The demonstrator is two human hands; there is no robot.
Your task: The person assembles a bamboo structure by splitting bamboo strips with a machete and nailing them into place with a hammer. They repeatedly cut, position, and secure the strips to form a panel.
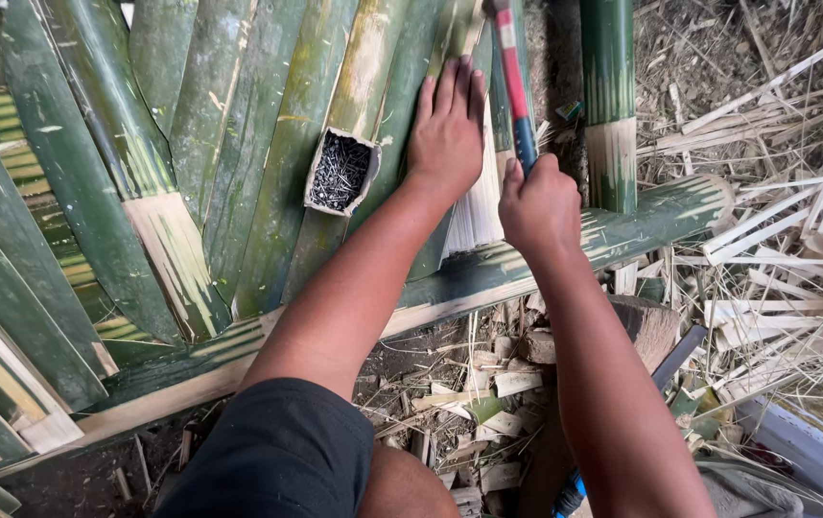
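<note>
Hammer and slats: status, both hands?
Left hand flat on bamboo slats. Right hand grips hammer handle, head out of view. Box of nails beside left hand.

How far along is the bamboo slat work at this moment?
Done: many green bamboo slats already lie side by side across the split rail. In hand: left hand presses a slat flat; right hand grips the hammer. Left: one green pole lies apart at right; the nail box looks full.
</note>
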